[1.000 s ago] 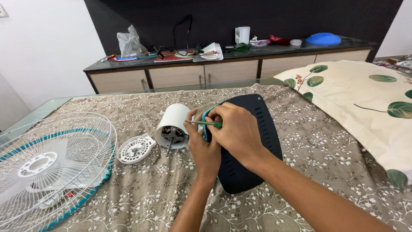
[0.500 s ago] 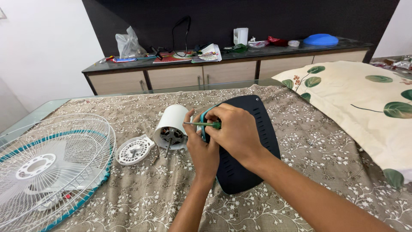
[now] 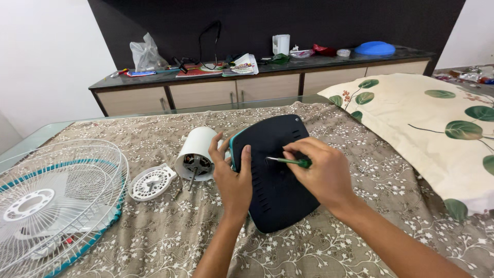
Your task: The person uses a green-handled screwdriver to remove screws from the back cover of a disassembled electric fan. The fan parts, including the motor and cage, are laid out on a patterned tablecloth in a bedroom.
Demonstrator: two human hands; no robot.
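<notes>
Left hand (image 3: 232, 181) braced on the dark fan base (image 3: 278, 175), thumb and fingers spread along its teal-edged left rim. Right hand (image 3: 321, 172) closed around a green-handled screwdriver (image 3: 288, 161), tip pointing toward nine o'clock and meeting the base's upper face. Base lying tilted at centre of the patterned cloth (image 3: 360, 170) on the counter. White motor housing (image 3: 197, 153) just at ten o'clock of the left hand; round white cap (image 3: 150, 181) beside it; wire fan guard (image 3: 51, 201) far at nine o'clock. Leaf-print pillow (image 3: 437, 123) at two o'clock.

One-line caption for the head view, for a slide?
Left hand steadies a dark fan base while the right hand points a green screwdriver at it.
</notes>
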